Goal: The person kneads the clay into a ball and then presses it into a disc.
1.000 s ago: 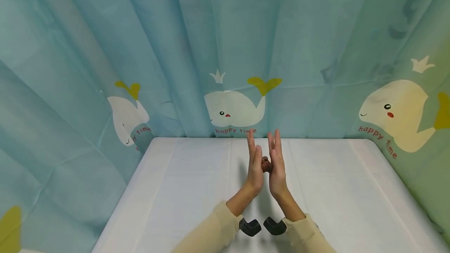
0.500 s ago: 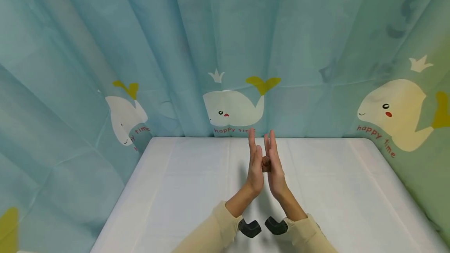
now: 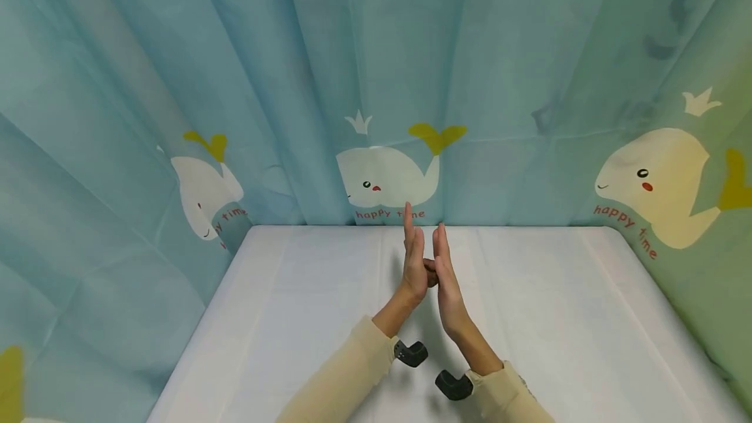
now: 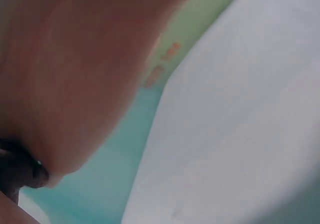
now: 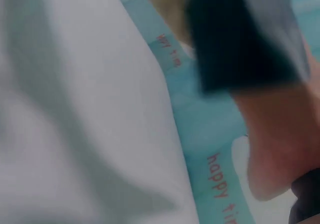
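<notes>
A small brown lump that looks like modelling clay (image 3: 431, 274) sits between two facing palms above the table. My left hand (image 3: 414, 266) presses it from the left with straight fingers. From the other side my right hand (image 3: 448, 279) presses, its fingers also straight and leaning left. The palms cover most of the lump. In the left wrist view a dark piece of the lump (image 4: 20, 171) shows under the blurred palm edge. A dark part of the lump (image 5: 307, 196) appears at the right border of the right wrist view.
A white table (image 3: 317, 318) lies under the hands. Behind it hangs a blue-green curtain (image 3: 517, 83) printed with whales, close to the table's far edge. Each wrist carries a black camera (image 3: 411, 354); the right wrist's black camera (image 3: 454, 385) sits lower.
Both hands have moved slightly left. The left hand has slid forward past the right, which has drawn back, with the lump still between the palms.
</notes>
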The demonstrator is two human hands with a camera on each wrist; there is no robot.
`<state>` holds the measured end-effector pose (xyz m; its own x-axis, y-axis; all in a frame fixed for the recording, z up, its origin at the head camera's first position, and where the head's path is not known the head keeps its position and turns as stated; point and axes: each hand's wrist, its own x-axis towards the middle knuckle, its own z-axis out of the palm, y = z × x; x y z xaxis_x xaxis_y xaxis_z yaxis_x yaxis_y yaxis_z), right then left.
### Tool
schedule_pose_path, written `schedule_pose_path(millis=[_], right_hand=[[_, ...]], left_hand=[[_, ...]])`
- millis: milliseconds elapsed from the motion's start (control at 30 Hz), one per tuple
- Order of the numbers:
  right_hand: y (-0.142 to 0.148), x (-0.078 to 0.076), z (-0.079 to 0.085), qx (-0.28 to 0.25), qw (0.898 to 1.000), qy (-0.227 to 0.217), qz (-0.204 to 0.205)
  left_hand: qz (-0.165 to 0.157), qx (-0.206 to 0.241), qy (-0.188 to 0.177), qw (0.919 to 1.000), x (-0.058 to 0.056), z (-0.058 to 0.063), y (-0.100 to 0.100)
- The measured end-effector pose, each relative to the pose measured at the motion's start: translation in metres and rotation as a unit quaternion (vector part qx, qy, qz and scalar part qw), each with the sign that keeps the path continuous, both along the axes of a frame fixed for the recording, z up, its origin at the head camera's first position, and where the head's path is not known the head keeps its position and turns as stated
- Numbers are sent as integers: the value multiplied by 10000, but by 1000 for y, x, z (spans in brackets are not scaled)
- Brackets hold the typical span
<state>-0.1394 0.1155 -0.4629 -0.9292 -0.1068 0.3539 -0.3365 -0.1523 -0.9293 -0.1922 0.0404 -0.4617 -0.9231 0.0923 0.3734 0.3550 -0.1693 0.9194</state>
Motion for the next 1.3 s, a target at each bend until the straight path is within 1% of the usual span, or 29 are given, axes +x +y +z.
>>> schedule_pose_path(millis=[67, 167, 233, 367, 467, 567, 667, 733, 900, 1000, 1067, 1200, 1300], right_hand=[[3, -3, -1, -41, 9999, -95, -69], [8, -7, -1, -186, 9995, -249, -79], [11, -11, -2, -296, 9992, -282, -18], [17, -17, -2, -501, 9981, -352, 63], [19, -20, -3, -549, 9975, -445, 90], [18, -21, -3, -588, 9972, -434, 172], [16, -20, -3, -605, 9972, -391, 216], [13, -20, -3, -556, 9977, -325, 205], [7, -18, -2, -188, 9997, 84, 159], [4, -15, 0, 29, 9997, 248, 78], [3, -14, 2, 56, 9997, 234, -14], [3, -12, 5, 55, 9997, 119, -198], [3, -12, 7, 35, 9996, 83, -278]], left_hand=[[-170, -62, 17, 9998, 6, -2, 1], [-335, -219, 207, 9990, 16, -4, 4], [-388, -339, 387, 9979, 21, -3, 6], [-488, -617, 565, 9953, 31, 1, 7], [-537, -662, 533, 9949, 37, 3, 6], [-605, -469, 430, 9961, 39, 4, 5], [-640, -229, 341, 9971, 37, 6, 3], [-643, -37, 220, 9977, 34, 7, 1], [-543, 336, -38, 9980, 17, 7, -3], [-483, 267, -82, 9984, 9, 5, -5], [-466, 166, -136, 9987, 5, 3, -5], [-492, 14, -315, 9983, 4, -2, -5], [-573, 3, -452, 9973, 4, -7, -5]])
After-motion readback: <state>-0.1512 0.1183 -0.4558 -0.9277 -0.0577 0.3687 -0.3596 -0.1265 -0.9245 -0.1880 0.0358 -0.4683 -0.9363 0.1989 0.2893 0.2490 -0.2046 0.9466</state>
